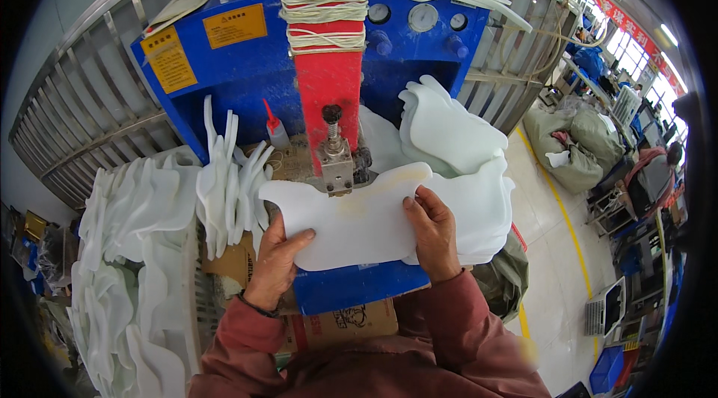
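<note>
Both hands hold a white foam-like pad [348,230] with a curved outline, its far edge reaching the metal head [336,171] of a red machine arm [327,76]. My left hand [278,260] grips the pad's left end, thumb on top. At the right end, my right hand [432,230] pinches it with thumb and fingers. A faint yellowish patch shows on the pad near the head. Beneath it lies a blue work surface [359,286]. Whether the pad touches the head, I cannot tell.
Stacked white pads [456,129] stand at the right, and many more fill the left side [142,204]. Behind is a blue machine housing [247,62] with gauges. A red-tipped bottle [277,133] stands left of the arm. A cardboard box [344,327] sits below the work surface.
</note>
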Demonstrator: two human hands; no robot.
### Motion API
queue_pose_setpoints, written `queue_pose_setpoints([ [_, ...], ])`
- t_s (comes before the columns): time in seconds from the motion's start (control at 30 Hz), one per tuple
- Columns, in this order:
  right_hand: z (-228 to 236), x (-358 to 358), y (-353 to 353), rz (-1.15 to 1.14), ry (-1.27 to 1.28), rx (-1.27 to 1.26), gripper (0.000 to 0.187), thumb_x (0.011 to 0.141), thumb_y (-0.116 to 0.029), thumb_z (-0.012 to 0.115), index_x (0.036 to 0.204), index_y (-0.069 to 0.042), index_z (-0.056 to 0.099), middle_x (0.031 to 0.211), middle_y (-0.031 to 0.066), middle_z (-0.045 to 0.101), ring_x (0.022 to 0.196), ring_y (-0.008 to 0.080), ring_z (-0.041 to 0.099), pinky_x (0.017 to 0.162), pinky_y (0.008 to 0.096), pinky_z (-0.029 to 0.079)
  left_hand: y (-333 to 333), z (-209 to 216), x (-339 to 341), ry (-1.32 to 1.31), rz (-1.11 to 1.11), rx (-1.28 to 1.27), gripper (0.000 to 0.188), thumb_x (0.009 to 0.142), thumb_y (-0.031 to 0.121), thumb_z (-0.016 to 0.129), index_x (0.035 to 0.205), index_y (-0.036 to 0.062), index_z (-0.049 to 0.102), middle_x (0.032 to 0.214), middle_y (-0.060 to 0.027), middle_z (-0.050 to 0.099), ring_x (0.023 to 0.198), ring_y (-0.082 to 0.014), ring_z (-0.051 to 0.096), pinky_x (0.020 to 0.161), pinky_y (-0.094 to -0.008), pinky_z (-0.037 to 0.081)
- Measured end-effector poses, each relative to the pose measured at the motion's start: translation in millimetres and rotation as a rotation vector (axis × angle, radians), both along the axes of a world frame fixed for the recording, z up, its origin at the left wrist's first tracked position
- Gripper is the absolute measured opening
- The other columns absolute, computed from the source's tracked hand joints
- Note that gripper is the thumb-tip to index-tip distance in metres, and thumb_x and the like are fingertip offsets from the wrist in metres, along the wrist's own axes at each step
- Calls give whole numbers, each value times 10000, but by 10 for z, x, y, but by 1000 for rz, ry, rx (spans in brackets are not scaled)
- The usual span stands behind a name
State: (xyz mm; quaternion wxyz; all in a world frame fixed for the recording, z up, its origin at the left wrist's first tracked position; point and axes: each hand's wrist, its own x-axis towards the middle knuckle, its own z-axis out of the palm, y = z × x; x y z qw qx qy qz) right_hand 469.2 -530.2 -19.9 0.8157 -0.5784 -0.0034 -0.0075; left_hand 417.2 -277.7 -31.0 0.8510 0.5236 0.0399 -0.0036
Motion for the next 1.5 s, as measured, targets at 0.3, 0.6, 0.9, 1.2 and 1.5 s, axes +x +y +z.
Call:
queue_pose_setpoints([
  [0.3,-28,-58,-178,-55,26,-22,443,1023,-88,663,1391,125,539,1087,67,708,933,101,641,803,240,520,-129,30,-9,51,-26,80,595,946,-34,630,1515,27,469,1321,-95,661,1171,-194,660,1018,-338,540],
  [0.6,-60,-113,-305,-68,36,4,429,1016,-85,672,1366,129,548,1066,47,686,901,80,617,760,219,494,-256,-9,-3,-12,-63,36,623,942,-24,635,1533,35,446,1347,-98,638,1187,-182,640,995,-327,537],
  [0.9,-7,-194,-417,-100,39,-12,399,1020,-72,659,1349,127,557,1057,52,689,908,84,626,776,227,506,-394,132,-38,77,-88,57,612,938,-70,614,1521,10,441,1372,-96,619,1247,-187,601,1078,-345,472],
  [1.2,-30,-266,-523,-144,36,-3,346,1020,-77,664,1309,100,591,1018,19,680,880,70,614,778,220,502,-497,-8,-13,-28,-131,-11,641,939,-85,603,1542,17,409,1412,-94,590,1282,-189,580,1102,-347,457],
  [1.5,10,-368,-643,-178,39,20,268,1022,-71,659,1260,50,631,1020,12,693,877,66,620,774,222,503,-613,-52,-19,-5,-188,-26,651,952,-68,614,1555,27,390,1426,-91,576,1299,-184,566,1123,-349,443],
])
